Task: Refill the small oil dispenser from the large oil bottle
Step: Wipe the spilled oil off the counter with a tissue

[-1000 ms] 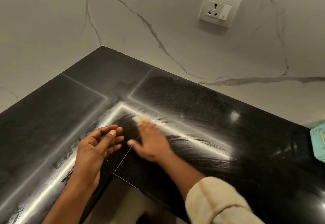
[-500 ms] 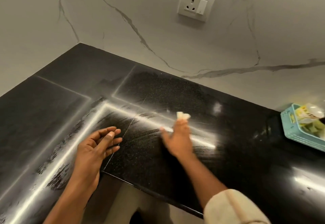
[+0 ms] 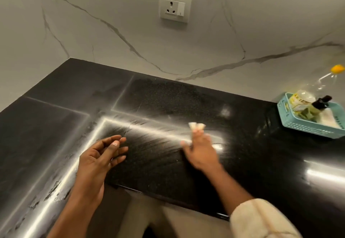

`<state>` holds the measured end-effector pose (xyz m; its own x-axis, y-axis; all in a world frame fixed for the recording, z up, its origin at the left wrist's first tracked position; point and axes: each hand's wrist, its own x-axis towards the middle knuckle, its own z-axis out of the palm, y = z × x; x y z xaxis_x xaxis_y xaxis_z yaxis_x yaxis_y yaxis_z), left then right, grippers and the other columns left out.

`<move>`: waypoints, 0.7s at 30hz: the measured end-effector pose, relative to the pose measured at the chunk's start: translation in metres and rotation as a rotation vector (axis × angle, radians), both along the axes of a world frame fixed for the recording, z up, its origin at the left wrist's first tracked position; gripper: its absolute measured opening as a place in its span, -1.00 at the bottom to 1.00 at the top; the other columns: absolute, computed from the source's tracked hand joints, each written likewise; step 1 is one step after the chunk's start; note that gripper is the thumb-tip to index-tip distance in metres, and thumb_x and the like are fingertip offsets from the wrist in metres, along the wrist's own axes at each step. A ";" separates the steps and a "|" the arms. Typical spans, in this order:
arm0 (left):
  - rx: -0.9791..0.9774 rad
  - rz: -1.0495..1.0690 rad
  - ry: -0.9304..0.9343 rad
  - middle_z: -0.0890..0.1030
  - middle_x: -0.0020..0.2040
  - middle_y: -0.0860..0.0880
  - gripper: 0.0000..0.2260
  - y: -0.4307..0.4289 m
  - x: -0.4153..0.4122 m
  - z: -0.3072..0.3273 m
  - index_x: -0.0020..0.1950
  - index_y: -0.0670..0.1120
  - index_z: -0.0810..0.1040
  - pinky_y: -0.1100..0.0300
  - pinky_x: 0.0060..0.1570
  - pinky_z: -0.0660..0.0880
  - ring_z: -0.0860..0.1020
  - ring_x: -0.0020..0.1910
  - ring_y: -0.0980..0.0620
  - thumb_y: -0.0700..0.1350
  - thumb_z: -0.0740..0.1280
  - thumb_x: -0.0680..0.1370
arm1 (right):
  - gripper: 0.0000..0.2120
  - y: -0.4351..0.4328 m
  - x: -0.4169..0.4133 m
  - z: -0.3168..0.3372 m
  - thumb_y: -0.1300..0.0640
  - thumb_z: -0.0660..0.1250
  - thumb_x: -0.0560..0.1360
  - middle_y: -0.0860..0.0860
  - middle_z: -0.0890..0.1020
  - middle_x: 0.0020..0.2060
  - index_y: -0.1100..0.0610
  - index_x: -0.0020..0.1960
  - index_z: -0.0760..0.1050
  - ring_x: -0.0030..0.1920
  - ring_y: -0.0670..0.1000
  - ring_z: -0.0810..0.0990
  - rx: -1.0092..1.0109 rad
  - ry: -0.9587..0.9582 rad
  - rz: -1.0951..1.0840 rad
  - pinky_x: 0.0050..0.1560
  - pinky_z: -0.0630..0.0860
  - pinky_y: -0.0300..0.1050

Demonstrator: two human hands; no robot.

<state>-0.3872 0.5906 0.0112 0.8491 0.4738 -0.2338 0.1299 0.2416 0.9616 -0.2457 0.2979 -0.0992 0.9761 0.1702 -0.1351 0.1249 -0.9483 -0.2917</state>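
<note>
Hazily, motion-blurred right hand [image 3: 201,153]; faint, see-through large oil bottle [image 3: 317,86].

Place: home kitchen, viewed from above | under the fingers [image 3: 121,150]: polished black stone counter [image 3: 168,97] turning a corner | beyond the fingers: white marble-look wall [image 3: 112,47] with grey veins, power socket [image 3: 175,7] with switch | far right of the fingers: teal plastic basket [image 3: 306,128] holding a clear yellow-capped bottle [image 3: 302,97] and a small dark-topped dispenser [image 3: 317,104]
</note>
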 end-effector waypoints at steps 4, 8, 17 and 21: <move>0.020 0.009 0.008 0.77 0.18 -0.12 -0.80 -0.011 -0.026 0.000 0.28 -0.17 0.66 -0.04 0.16 0.68 0.72 0.19 -0.22 -0.23 0.34 0.68 | -0.03 -0.166 0.010 -0.002 -0.43 -0.19 0.57 0.28 0.24 0.65 0.28 0.68 0.10 0.67 0.25 0.17 -0.162 0.088 -0.421 0.64 0.13 0.21; -0.003 0.029 0.027 0.77 0.17 -0.13 -0.81 -0.021 -0.051 -0.006 0.27 -0.18 0.67 -0.06 0.14 0.70 0.71 0.21 -0.26 -0.24 0.34 0.69 | 0.09 -0.147 -0.015 -0.005 -0.52 -0.24 0.53 0.39 0.24 0.61 0.35 0.66 0.11 0.58 0.37 0.30 -0.067 0.108 -0.620 0.57 0.26 0.22; 0.026 -0.214 -0.005 0.77 0.19 -0.12 -0.78 -0.084 -0.065 0.014 0.29 -0.16 0.66 0.06 0.11 0.71 0.72 0.20 -0.21 -0.17 0.37 0.66 | -0.06 0.079 -0.182 0.002 -0.46 -0.08 0.63 0.19 -0.02 0.72 0.22 0.72 -0.04 0.72 0.12 -0.12 0.089 0.097 0.364 0.70 -0.18 0.09; 0.053 -0.274 -0.031 0.76 0.21 -0.12 -0.50 -0.107 -0.071 0.021 0.31 -0.15 0.66 0.01 0.17 0.69 0.73 0.21 -0.18 0.06 0.50 0.44 | -0.11 -0.016 -0.186 -0.010 -0.44 -0.06 0.63 0.17 0.17 0.69 0.19 0.70 0.11 0.71 0.14 0.07 0.063 -0.037 0.196 0.71 -0.07 0.08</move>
<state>-0.4583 0.4837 0.0319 0.9535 0.2367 -0.1866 0.1536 0.1512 0.9765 -0.4313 0.2820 -0.1088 0.9276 0.3644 -0.0828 0.3172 -0.8849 -0.3410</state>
